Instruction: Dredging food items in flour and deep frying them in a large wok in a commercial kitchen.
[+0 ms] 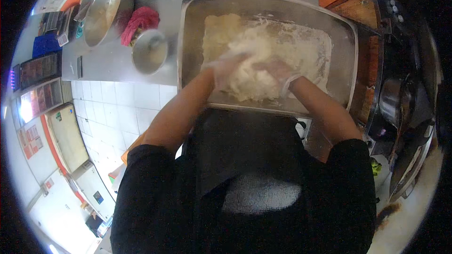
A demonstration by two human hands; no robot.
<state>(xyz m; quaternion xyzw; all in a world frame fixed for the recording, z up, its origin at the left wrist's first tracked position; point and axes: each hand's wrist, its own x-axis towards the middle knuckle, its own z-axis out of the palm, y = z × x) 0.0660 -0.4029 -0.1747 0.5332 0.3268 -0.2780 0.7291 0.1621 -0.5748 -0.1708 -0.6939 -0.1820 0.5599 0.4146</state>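
Note:
A wide, shallow metal pan (340, 56) lies in front of me with pale flour (303, 47) spread over its bottom. Toward its near middle is a lumpy, flour-covered heap (252, 83); what lies beneath the coating cannot be made out. My left hand (229, 65), in a clear thin glove, is at the heap's left side. On its right side is my right hand (277, 70), gloved too, with the fingers pointing inward. Both hands touch the floury mass and are blurred, so whether the fingers close on anything is unclear.
Left of the pan, a small metal bowl (150, 54) with pale contents stands on the steel counter (116, 67). A pink cloth (144, 21) and a large metal bowl (102, 17) sit behind it. Rightward is a stove area with a dark pot (392, 93).

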